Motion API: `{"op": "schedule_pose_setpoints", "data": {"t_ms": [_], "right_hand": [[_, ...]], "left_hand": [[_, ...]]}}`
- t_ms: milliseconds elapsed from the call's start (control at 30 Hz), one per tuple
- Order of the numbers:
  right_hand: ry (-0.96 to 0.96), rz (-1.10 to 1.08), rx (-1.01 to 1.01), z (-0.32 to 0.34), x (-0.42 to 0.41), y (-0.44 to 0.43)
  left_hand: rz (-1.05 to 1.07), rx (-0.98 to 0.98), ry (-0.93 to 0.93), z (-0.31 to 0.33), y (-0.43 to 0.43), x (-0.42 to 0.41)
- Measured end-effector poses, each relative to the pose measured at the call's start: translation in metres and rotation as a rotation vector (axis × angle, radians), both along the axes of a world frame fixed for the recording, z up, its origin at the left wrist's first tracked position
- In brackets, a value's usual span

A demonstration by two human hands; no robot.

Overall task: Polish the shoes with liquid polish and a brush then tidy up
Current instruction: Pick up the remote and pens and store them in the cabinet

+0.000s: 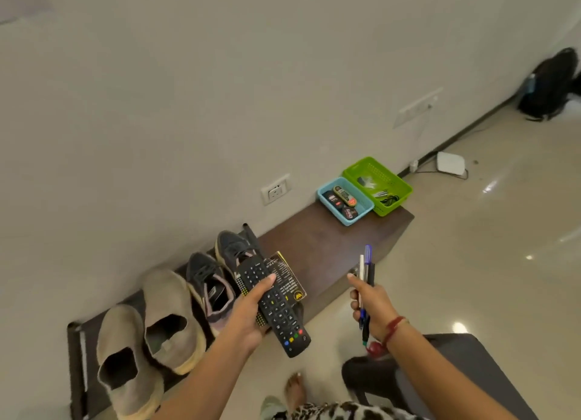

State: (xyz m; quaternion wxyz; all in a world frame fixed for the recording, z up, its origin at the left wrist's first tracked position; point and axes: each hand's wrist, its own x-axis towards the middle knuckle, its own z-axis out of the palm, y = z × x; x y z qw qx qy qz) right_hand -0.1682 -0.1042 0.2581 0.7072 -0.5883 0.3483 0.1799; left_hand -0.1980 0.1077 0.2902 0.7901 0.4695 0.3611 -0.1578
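Observation:
My left hand (251, 312) grips a black remote control (276, 309) together with a black and yellow card packet (287, 276) beneath it, held above the shoes. My right hand (372, 303) is closed around a bunch of pens (366, 271) that point upward. Two beige slip-on shoes (147, 334) and a pair of dark blue sneakers (217, 275) stand on the low dark wooden bench (317, 240) against the wall. A blue basket (345, 200) holds shoe polish items at the bench's far end.
A green basket (377, 185) with small dark items stands beside the blue one. A wall socket (276, 189) is above the bench. A white box (450, 163) and cable lie on the glossy floor, a black bag (553, 86) far right, a dark stool (465, 366) near my feet.

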Motion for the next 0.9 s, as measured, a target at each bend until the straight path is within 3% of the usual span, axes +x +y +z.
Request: {"op": "schedule_pose_setpoints", "data": {"t_ms": [200, 467, 900], "right_hand": [[-0.031, -0.206, -0.032, 0.001, 0.035, -0.018], [-0.017, -0.313, -0.083, 0.004, 0.063, -0.042], [-0.001, -0.184, -0.130, -0.018, 0.158, -0.081]], "left_hand": [[-0.142, -0.036, -0.005, 0.000, 0.005, 0.065], [-0.241, -0.074, -0.012, -0.008, -0.013, 0.121], [-0.148, -0.113, 0.011, -0.025, -0.061, 0.199]]}}
